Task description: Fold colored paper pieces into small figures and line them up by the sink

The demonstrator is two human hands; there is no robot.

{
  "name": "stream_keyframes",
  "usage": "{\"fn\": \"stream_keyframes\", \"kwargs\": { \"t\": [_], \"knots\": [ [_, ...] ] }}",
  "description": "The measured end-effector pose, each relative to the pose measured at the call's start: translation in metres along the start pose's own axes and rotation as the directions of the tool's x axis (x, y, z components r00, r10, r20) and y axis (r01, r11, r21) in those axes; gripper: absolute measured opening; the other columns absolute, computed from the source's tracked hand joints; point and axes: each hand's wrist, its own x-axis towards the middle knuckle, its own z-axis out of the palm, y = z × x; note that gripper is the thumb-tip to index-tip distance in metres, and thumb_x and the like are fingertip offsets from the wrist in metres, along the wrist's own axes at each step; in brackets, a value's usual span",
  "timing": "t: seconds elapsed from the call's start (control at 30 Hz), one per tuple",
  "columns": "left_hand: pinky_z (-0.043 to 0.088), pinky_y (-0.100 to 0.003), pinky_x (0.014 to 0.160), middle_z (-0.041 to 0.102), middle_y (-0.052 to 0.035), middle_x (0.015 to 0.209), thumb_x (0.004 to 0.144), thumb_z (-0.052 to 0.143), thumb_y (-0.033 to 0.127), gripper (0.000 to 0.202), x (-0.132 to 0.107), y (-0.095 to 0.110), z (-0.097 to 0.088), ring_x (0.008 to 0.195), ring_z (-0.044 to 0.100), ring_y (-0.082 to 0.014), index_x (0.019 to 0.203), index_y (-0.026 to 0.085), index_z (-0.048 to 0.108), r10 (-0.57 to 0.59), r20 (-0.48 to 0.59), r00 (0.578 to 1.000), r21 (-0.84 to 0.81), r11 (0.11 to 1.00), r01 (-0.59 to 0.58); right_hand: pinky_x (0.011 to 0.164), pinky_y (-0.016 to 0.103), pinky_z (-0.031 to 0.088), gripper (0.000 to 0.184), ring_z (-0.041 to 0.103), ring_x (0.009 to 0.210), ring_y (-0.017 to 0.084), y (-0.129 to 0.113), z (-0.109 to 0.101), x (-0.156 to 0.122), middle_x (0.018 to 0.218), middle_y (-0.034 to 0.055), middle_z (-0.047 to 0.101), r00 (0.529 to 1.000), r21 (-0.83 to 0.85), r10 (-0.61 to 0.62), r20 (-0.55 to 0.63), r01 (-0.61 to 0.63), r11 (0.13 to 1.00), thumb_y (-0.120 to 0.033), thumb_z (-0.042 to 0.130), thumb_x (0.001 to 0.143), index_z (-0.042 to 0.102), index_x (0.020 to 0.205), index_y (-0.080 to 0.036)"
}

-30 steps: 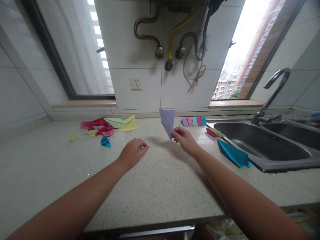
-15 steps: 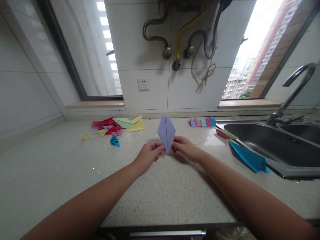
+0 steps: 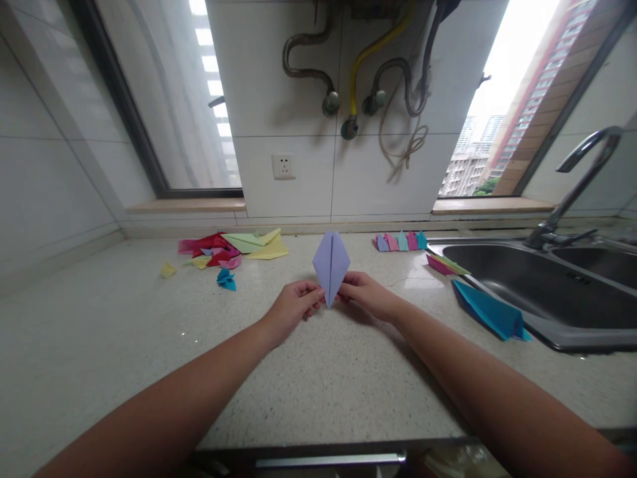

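A folded sheet of lilac origami paper (image 3: 331, 265) stands upright between my hands, kite-shaped, with a crease down its middle and its narrow point downward. My left hand (image 3: 297, 305) pinches its lower left edge between thumb and fingers. On the other side, my right hand (image 3: 364, 293) grips the lower right edge, some of its fingers hidden behind the paper. Both hands are low over the speckled counter (image 3: 298, 385).
Folded papers in several colours (image 3: 213, 251) lie at back left, near a small blue folded piece (image 3: 226, 279). Small paper figures (image 3: 401, 241) line up at back right. A large blue folded paper (image 3: 490, 312) rests beside the steel sink (image 3: 552, 337) and its tap (image 3: 572, 192).
The view has shifted very slightly. The lilac paper's lower point has swung a little to the left, and both hands keep their hold on it.
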Motion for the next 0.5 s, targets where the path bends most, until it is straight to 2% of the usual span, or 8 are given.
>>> {"fn": "stream_keyframes", "kwargs": {
  "t": [0.33, 0.5],
  "knots": [
    [0.036, -0.023, 0.052, 0.064, -0.0038, 0.074, 0.078, 0.070, 0.044, 0.029, 0.0006, -0.0011, -0.0011, 0.060, 0.052, -0.0106, 0.078, 0.015, 0.067, 0.017, 0.037, 0.999, -0.016, 1.000, -0.016, 0.064, 0.026, 0.039, 0.022, 0.048, 0.066, 0.012, 0.0037, 0.0000, 0.0001, 0.074, 0.0010, 0.058, 1.000, 0.029, -0.004, -0.004, 0.004, 1.000, -0.037, 0.062, 0.084, 0.065, 0.083, -0.015],
    [0.034, -0.023, 0.051, 0.063, -0.0028, 0.073, 0.079, 0.069, 0.045, 0.030, 0.0013, -0.0025, -0.0021, 0.058, 0.050, -0.0097, 0.079, 0.015, 0.067, 0.007, 0.054, 0.998, -0.026, 1.000, -0.006, 0.065, 0.027, 0.040, 0.023, 0.049, 0.065, 0.012, 0.0047, -0.0016, 0.0002, 0.074, 0.0009, 0.059, 1.000, 0.048, -0.006, -0.015, 0.007, 0.999, -0.039, 0.064, 0.083, 0.063, 0.082, -0.016]
  ]
}}
